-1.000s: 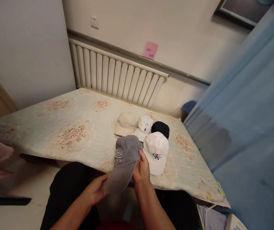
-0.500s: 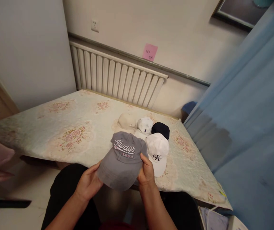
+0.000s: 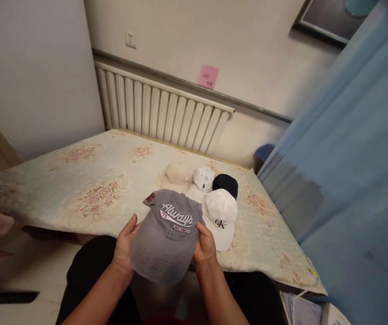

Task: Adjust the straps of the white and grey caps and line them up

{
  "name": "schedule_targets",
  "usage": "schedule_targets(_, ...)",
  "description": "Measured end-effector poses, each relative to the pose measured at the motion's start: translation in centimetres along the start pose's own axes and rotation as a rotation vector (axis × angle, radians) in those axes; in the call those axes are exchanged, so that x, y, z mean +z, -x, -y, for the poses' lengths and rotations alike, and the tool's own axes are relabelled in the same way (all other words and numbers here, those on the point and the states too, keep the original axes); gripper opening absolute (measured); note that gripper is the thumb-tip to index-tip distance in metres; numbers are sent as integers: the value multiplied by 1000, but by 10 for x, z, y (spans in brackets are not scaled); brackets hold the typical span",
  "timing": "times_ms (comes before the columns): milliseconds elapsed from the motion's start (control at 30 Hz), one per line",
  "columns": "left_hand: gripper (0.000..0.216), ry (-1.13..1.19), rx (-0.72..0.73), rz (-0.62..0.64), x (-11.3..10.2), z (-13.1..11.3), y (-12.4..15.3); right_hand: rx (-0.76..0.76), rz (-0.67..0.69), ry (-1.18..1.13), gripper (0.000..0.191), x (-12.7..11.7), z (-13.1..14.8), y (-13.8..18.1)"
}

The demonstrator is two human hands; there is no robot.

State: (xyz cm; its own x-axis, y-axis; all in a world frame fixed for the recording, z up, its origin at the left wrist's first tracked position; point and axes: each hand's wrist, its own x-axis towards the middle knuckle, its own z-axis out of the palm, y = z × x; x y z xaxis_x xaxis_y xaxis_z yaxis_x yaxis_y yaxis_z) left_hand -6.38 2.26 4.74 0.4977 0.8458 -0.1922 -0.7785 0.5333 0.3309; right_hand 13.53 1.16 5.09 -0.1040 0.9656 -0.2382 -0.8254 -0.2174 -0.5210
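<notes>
I hold a grey baseball cap (image 3: 166,234) with white "Always" lettering at the near edge of the table, its brim pointing toward me. My left hand (image 3: 125,246) grips its left side and my right hand (image 3: 204,246) grips its right side, fingers curled under the cap. Just behind it on the flowered tablecloth (image 3: 88,180) lie a white cap with a black logo (image 3: 220,216), a dark navy cap (image 3: 226,183), a white cap with a small emblem (image 3: 203,178) and a beige cap (image 3: 176,174).
A white radiator (image 3: 160,110) runs along the far wall, with a pink sticky note (image 3: 208,76) above it. A blue curtain (image 3: 349,171) hangs close on the right. My dark-trousered lap (image 3: 92,266) is below the table edge. Papers (image 3: 298,309) lie at the lower right.
The grey cap was side-on with its brim hanging down; I have turned it so its lettered front faces up, and both hands now hold its sides.
</notes>
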Motion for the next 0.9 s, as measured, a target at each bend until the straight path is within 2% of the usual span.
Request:
schedule_targets(233, 46, -41, 26, -96, 7, 7, -2, -24, -5, 5, 29, -4, -1, -3)
schedule_targets(433, 43, -77, -78, -217, 2, 9, -5, -83, 2, 1, 33, -8, -3, 1)
schedule_targets(667, 46, -83, -112, -152, -7, 11, -5, -115, 16, 37, 30, -14, -9, 7)
schedule_targets(900, 48, -67, -129, -158, -8, 12, -4, -132, -1, 39, 28, -18, -10, 3)
